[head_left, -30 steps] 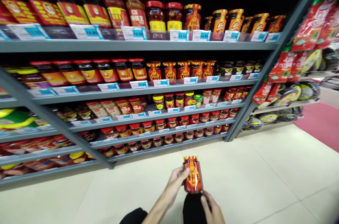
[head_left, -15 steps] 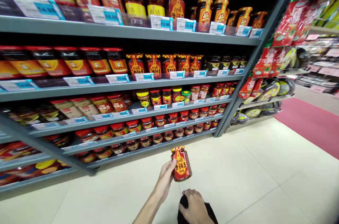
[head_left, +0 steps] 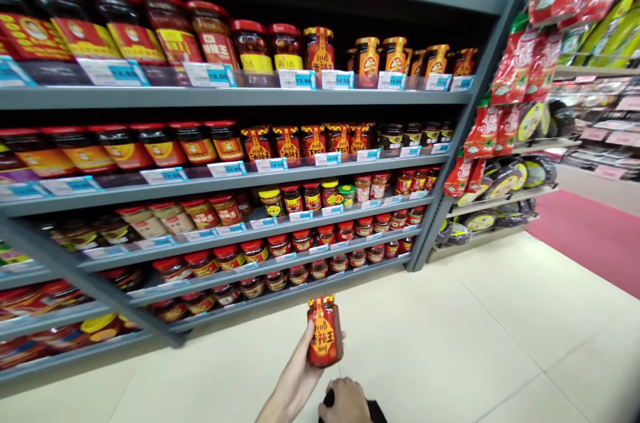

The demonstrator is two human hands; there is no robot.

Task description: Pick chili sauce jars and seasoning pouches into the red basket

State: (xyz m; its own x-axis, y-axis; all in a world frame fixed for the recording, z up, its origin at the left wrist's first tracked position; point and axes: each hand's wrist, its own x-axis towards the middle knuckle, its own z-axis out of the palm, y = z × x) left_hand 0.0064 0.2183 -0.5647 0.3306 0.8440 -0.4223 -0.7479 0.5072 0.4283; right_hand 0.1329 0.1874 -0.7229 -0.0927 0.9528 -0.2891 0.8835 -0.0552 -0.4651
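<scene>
My left hand (head_left: 299,364) is closed around a glass jar of chili sauce (head_left: 324,336), held upright above the floor with its label facing me. The jar has a dark red filling, a yellow-and-red lid and an orange label with black characters. Lower and to the right, my right hand (head_left: 347,401) has its fingers curled over a black object (head_left: 376,411). Most of that object is hidden by the hand and the frame's bottom edge, so its kind cannot be made out.
Grey shelves (head_left: 300,96) hold rows of sauce jars (head_left: 183,143) behind price tags (head_left: 296,80). On the upper shelf a similar jar (head_left: 319,49) stands at the front. Red packets (head_left: 525,66) hang at the right. Pale floor tiles (head_left: 480,323) lie below, with a pink mat (head_left: 585,229) beyond.
The view has tilted up, so the shelves sit lower in the picture. My left hand and the jar appear slightly lower and further left; my right hand also appears lower and further left.
</scene>
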